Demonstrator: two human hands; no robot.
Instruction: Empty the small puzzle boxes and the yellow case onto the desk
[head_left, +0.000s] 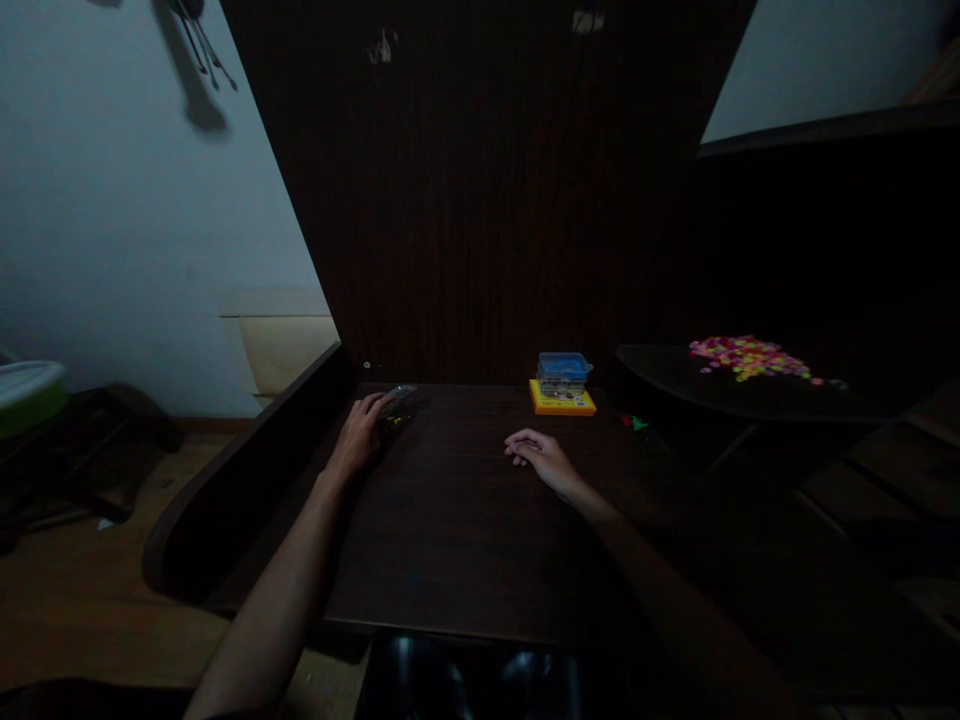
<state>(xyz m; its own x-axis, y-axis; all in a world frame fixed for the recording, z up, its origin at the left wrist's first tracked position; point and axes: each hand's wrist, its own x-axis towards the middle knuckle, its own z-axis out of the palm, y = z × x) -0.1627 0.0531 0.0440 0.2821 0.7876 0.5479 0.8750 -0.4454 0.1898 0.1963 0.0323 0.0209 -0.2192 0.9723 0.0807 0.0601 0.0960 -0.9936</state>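
Two bare hands on a dark wooden desk (450, 520), the left one at a small clear packet.

A side shelf (675, 385) on the right bears a heap of small coloured pieces (746, 357). At the desk's back, a blue-lidded clear box (564, 368) sits on a yellow box (562, 402). The right hand (541, 458) rests mid-desk, empty, fingers loosely curled. The left hand (360, 432) is the nearer to the clear packet (401, 393), which glints at its fingertips, back-left. Whether those fingers pinch it or only touch it cannot be told in the dim light.

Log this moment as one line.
left hand touching small clear item | right hand resting on desk | bead pile on side shelf
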